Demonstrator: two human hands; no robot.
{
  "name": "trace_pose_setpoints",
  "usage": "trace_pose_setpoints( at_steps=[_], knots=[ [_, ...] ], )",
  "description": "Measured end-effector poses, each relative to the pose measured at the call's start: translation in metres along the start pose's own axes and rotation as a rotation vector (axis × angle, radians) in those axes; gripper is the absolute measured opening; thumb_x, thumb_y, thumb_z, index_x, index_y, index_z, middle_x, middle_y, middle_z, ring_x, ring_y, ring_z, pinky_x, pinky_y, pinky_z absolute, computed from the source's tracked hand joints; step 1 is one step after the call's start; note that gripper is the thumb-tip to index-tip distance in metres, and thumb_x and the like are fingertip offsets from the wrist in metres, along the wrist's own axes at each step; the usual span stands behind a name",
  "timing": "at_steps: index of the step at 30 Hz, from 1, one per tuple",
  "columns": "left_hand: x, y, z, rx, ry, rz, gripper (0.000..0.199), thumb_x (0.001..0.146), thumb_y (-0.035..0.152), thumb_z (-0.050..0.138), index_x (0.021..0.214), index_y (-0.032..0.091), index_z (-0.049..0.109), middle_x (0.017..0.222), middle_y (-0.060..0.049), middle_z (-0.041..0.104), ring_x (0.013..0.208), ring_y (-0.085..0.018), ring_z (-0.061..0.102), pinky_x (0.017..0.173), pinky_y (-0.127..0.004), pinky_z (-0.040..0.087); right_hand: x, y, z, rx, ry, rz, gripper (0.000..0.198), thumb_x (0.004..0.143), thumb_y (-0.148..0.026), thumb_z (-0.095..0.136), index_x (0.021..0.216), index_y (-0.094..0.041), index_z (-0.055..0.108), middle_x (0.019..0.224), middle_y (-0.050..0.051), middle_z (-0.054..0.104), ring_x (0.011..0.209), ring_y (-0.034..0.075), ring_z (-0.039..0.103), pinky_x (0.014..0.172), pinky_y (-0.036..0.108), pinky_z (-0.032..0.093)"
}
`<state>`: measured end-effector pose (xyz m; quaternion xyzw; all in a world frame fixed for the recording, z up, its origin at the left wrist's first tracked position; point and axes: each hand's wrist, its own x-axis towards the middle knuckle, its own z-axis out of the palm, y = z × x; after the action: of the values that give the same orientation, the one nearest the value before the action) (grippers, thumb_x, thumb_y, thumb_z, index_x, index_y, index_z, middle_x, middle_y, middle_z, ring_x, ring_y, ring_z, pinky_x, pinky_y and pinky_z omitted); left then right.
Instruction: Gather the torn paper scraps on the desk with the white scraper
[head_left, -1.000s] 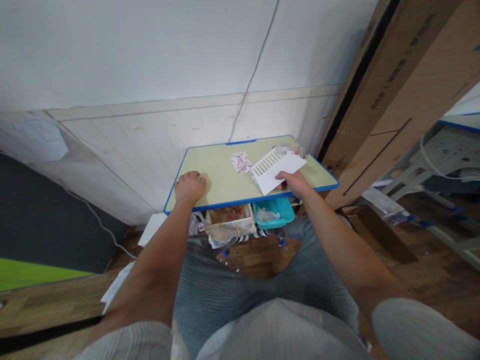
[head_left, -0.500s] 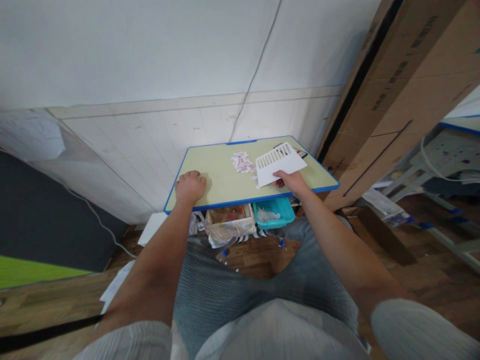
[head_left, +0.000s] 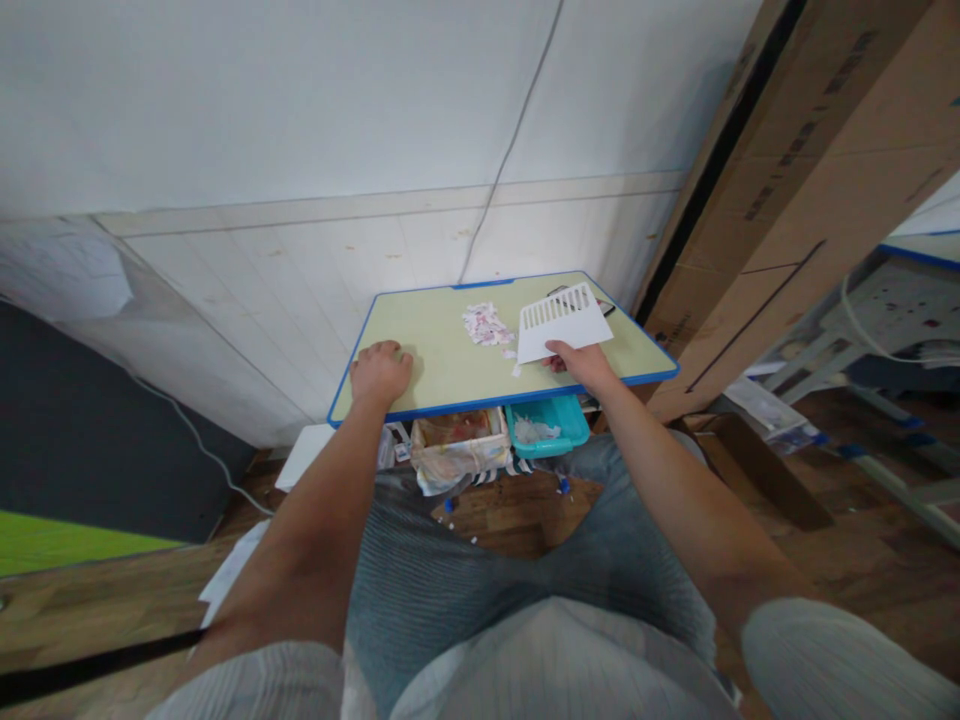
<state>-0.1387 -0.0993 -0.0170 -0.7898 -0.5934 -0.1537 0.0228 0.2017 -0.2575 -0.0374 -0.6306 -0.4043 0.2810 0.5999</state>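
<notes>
My right hand (head_left: pixel 576 362) grips a white card (head_left: pixel 566 332) by its near edge, thumb on top and the other fingers mostly underneath. A row of slots is cut along the card's far side. My left hand (head_left: pixel 381 370) rests on the left part of the small table (head_left: pixel 435 385), fingers loosely bent, the thumb a little apart, and nothing in it. Between the hands, left of the card, lies a pile of small white paper scraps (head_left: pixel 484 325) with reddish marks. A dark-rimmed object (head_left: pixel 606 306), perhaps a phone, is partly covered by the card.
Under the table's front edge sit a lined basket (head_left: pixel 459 462) and a turquoise bin (head_left: pixel 574 432) with whitish scraps inside. Tall cardboard boxes (head_left: pixel 795 150) stand close on the right. A cable (head_left: pixel 517 135) runs down the wall behind the table.
My right hand has turned the card slightly and shifted it a little to the right, showing more of the loose scraps beside it. The left hand stays in place.
</notes>
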Motion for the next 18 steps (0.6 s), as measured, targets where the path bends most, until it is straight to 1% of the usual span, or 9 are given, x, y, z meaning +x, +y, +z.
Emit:
trace_pose_setpoints(
  at_steps=[4, 8, 12, 18],
  knots=[
    [-0.0004, 0.0, -0.0005, -0.003, -0.002, -0.001, 0.054, 0.11, 0.039, 0.048, 0.15, 0.015, 0.074, 0.16, -0.023, 0.071, 0.148, -0.043, 0.063, 0.124, -0.058, 0.051, 0.002, 0.002, 0.0004, 0.033, 0.039, 0.001, 0.017, 0.089, -0.03, 0.078, 0.076, -0.022, 0.07, 0.065, 0.005, 0.076, 0.053, 0.017, 0.061, 0.056, 0.029, 0.054],
    [-0.0001, -0.0003, 0.0001, 0.006, -0.01, 0.002, 0.056, 0.11, 0.039, 0.047, 0.152, 0.014, 0.074, 0.161, -0.023, 0.07, 0.149, -0.043, 0.063, 0.124, -0.057, 0.051, -0.0001, 0.0022, -0.0027, 0.024, -0.017, -0.013, 0.021, 0.086, -0.035, 0.082, 0.074, -0.023, 0.069, 0.064, 0.005, 0.075, 0.055, 0.018, 0.061, 0.058, 0.03, 0.057],
    [0.0, -0.0002, 0.0005, 0.003, -0.002, -0.004, 0.054, 0.11, 0.039, 0.047, 0.15, 0.016, 0.075, 0.16, -0.022, 0.071, 0.149, -0.042, 0.063, 0.125, -0.056, 0.05, -0.0036, -0.0006, -0.0051, -0.026, -0.077, -0.019, 0.017, 0.084, -0.031, 0.079, 0.072, -0.023, 0.07, 0.062, 0.003, 0.074, 0.054, 0.019, 0.061, 0.059, 0.031, 0.057],
    [-0.0013, 0.0009, -0.0018, 0.016, -0.013, -0.003, 0.055, 0.111, 0.039, 0.046, 0.152, 0.014, 0.073, 0.16, -0.022, 0.071, 0.149, -0.042, 0.063, 0.125, -0.055, 0.05, -0.0064, -0.0046, -0.0052, -0.015, -0.03, 0.01, 0.018, 0.082, -0.027, 0.073, 0.067, -0.023, 0.066, 0.057, 0.003, 0.07, 0.053, 0.019, 0.059, 0.056, 0.03, 0.054]
  ],
)
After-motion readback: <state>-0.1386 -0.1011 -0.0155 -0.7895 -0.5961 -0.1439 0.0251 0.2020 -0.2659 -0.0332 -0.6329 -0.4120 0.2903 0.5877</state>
